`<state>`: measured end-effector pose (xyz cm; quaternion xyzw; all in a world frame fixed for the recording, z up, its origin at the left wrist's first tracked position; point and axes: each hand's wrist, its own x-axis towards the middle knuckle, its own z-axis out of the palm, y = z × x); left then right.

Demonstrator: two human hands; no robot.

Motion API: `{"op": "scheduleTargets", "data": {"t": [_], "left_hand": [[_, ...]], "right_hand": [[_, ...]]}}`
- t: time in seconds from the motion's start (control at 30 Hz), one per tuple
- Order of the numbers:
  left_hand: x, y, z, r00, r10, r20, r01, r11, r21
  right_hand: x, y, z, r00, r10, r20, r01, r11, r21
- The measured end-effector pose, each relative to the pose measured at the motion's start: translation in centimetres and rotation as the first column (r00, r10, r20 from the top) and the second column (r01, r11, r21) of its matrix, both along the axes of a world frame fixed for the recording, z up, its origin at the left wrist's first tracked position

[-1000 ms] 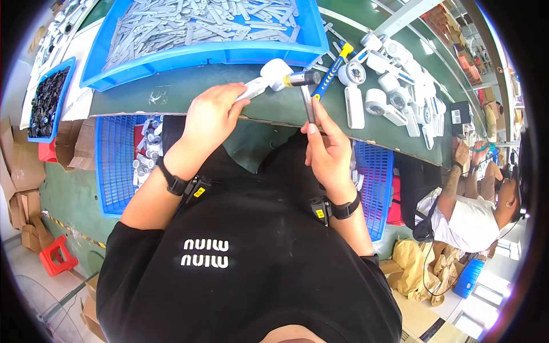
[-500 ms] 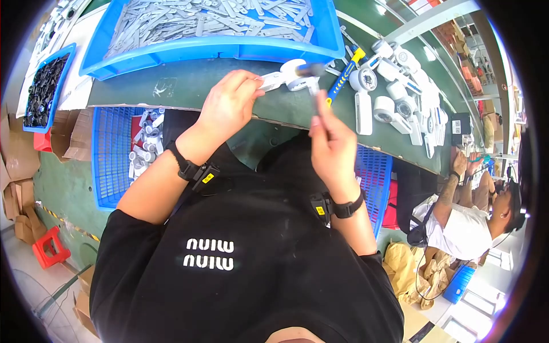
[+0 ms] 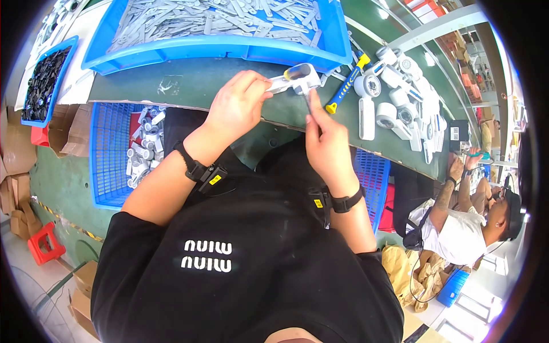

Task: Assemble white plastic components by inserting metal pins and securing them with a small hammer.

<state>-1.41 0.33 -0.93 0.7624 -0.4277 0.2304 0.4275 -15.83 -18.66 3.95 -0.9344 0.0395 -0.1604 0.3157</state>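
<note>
My left hand is closed around the flat handle of a white part with a round head, held low over the front of the green bench. My right hand grips a small hammer by its handle, the index finger stretched along it. The hammer's dark, amber-edged head is blurred and lies over the part's round head, hiding much of it. Whether the two touch, I cannot tell. Right of the hammer, a tool with a blue and yellow handle rests on the bench.
Behind my hands stands a blue tray full of flat grey strips. Several white round-headed parts are heaped at the right. A blue bin of black pieces sits far left. Blue crates stand below the bench. Another person works at the right.
The hammer head has shifted slightly left and now covers the round head of the white part. My right hand has moved a little left and down; the left keeps its hold.
</note>
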Motion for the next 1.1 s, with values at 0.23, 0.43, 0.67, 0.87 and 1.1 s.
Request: {"op": "scheduleTargets", "data": {"t": [0.23, 0.43, 0.67, 0.87, 1.1], "left_hand": [[0.3, 0.3, -0.4, 0.995, -0.027, -0.096, 0.022, 0.999, -0.047], [0.4, 1.1, -0.2, 0.966, 0.005, -0.257, -0.014, 0.999, -0.033], [0.3, 1.2, 0.1, 0.872, -0.013, -0.489, -0.014, 0.999, -0.052], [0.1, 1.0, 0.1, 0.894, 0.005, -0.449, -0.021, 0.999, -0.031], [0.4, 1.1, 0.4, 0.878, -0.008, -0.479, -0.013, 0.999, -0.040]], "right_hand": [[-0.1, 0.6, 0.6, 0.999, -0.045, 0.004, 0.045, 0.995, 0.087], [-1.1, 2.5, 3.3, 0.989, -0.058, 0.139, 0.036, 0.986, 0.161], [-0.4, 1.7, 1.1, 0.994, 0.109, 0.006, -0.109, 0.994, -0.020], [-0.2, 1.2, 0.5, 0.981, 0.146, 0.131, -0.136, 0.987, -0.083], [-0.3, 1.6, 0.4, 0.985, 0.008, 0.175, -0.021, 0.997, 0.073]]}}
